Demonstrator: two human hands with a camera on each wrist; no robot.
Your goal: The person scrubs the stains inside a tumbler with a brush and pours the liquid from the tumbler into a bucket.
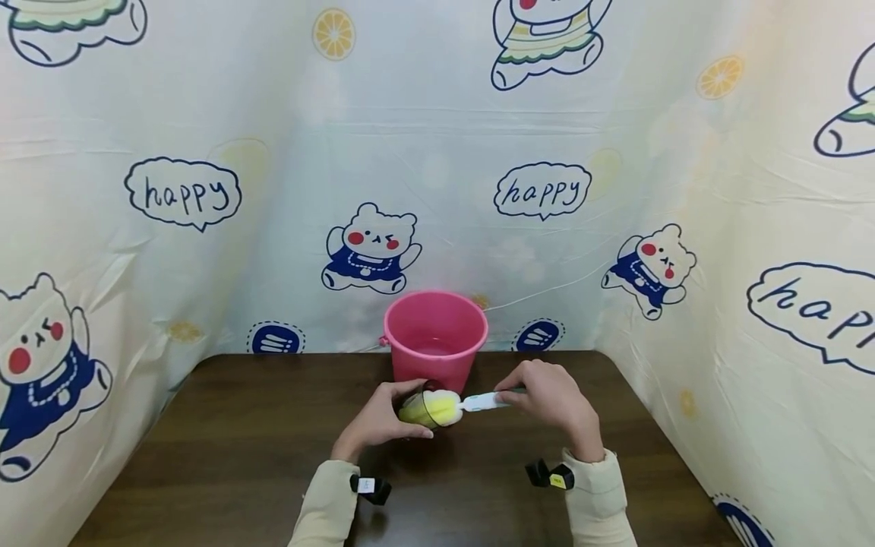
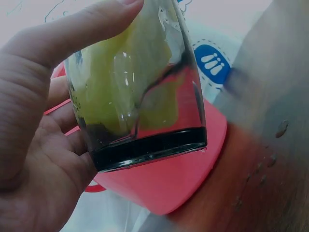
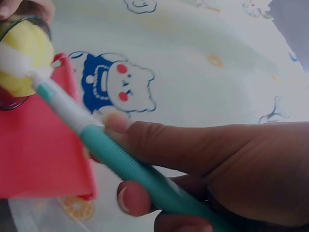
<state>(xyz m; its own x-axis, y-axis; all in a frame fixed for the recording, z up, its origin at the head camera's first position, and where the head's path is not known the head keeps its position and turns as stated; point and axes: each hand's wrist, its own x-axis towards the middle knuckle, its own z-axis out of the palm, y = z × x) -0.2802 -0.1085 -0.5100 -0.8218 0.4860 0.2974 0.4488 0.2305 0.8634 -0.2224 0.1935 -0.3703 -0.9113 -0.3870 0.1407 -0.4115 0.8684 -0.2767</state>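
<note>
My left hand (image 1: 383, 419) grips a clear drinking glass (image 2: 130, 96), thumb on one side and fingers around the other. The glass is tilted, its thick base facing the camera in the left wrist view. Inside it sits the yellow and white sponge head (image 3: 26, 55) of a bottle brush, partly sticking out of the mouth. With thumb and fingers my right hand (image 1: 550, 396) holds the brush's white and teal handle (image 3: 120, 154). Both hands are above the table, just in front of a pink bucket (image 1: 436, 365).
The bucket stands upright at the back of the dark wooden table (image 1: 273, 425). Water drops (image 2: 282, 128) lie on the tabletop. A printed cloth (image 1: 437, 121) hangs behind and along both sides. Each wrist wears a small black camera.
</note>
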